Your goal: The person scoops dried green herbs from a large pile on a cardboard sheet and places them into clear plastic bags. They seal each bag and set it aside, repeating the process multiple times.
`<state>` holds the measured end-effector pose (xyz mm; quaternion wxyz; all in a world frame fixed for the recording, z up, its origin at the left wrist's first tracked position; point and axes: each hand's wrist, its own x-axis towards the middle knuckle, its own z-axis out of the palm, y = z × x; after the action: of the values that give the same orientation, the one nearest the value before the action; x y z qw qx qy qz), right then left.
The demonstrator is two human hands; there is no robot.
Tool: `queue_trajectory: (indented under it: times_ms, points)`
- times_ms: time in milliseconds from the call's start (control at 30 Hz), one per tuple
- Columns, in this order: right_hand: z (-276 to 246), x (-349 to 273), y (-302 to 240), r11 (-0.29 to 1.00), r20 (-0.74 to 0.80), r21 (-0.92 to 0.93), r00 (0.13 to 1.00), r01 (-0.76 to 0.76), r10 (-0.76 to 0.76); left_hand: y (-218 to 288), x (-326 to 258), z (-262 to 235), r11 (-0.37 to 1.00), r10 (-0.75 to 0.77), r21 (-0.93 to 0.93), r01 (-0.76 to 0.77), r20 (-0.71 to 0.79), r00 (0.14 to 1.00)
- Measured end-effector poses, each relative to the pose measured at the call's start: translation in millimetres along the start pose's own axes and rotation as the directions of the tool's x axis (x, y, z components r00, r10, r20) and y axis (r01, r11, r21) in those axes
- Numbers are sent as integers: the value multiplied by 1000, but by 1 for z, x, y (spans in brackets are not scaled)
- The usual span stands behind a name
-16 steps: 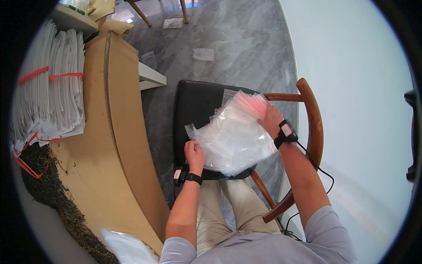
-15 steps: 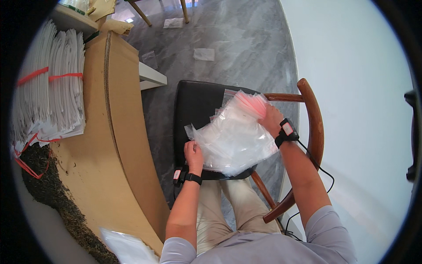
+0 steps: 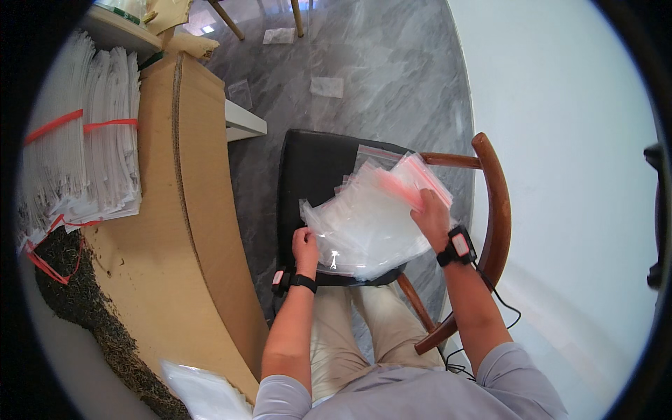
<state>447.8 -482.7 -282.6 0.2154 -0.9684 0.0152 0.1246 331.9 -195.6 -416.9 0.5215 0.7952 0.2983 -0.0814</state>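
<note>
A thick stack of clear plastic zip bags point(image 3: 367, 220) with red seal strips lies fanned out over the black seat of a wooden chair point(image 3: 315, 168). My left hand point(image 3: 305, 246) grips the stack's near left corner. My right hand point(image 3: 430, 217), with a wrist device, presses on the red-strip end at the right. Both forearms come up from the bottom edge, above my knees.
A large cardboard sheet point(image 3: 189, 231) slopes at the left, with loose dark tea leaves point(image 3: 84, 301) beside it and bundled white bags tied with red bands point(image 3: 80, 161) behind. Another clear bag point(image 3: 203, 392) lies at the lower left. Grey marble floor beyond, white wall right.
The bag stack has spread out a little and shifted slightly; both hands stay on it in nearly the same places.
</note>
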Motion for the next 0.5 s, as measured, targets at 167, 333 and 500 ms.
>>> queue_trajectory:
  times_ms: [167, 333, 500]
  points:
    - [-53, -42, -34, 991, 99, 84, 991, -102, 94, 2, -1, -9, 995, -92, -28, 93, 38, 995]
    - [-131, -77, -70, 955, 85, 252, 987, -154, 136, 60, -31, -28, 993, 98, -76, -96, 25, 995]
    - [-205, -88, -97, 930, 79, 369, 997, -7, -23, 168, -95, -89, 922, 169, -355, -156, 6, 986]
